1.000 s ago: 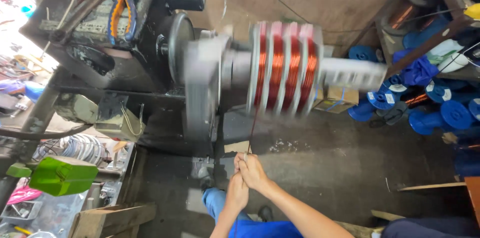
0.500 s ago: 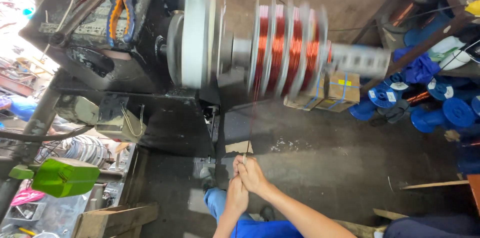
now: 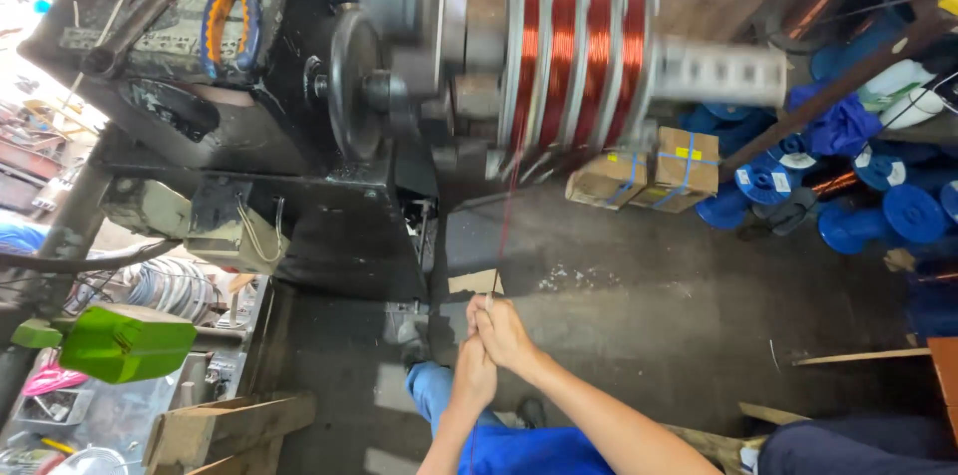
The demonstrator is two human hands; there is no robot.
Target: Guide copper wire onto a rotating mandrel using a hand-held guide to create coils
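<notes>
A winding former with copper wire coils (image 3: 571, 46) between grey plates spins, blurred, on the shaft of a black machine (image 3: 249, 96). A thin copper wire (image 3: 507, 216) runs down from the coils into my hands. My right hand (image 3: 502, 330) is closed around the wire below the former. Just under it, my left hand (image 3: 475, 375) pinches the same wire. Both forearms reach up from the bottom of the view, over my blue trouser leg (image 3: 499, 435).
Orange-and-blue pliers (image 3: 228, 11) lie on top of the machine. A green tool (image 3: 125, 340) sits at the left above cluttered boxes. Cardboard boxes (image 3: 659, 171) and blue spools (image 3: 858, 191) stand on the floor at the right. A wooden stick (image 3: 858, 357) lies on the floor.
The former has kept spinning, its plates blurred at a new angle. My hands hold the wire in nearly the same spot. The view has shifted slightly.
</notes>
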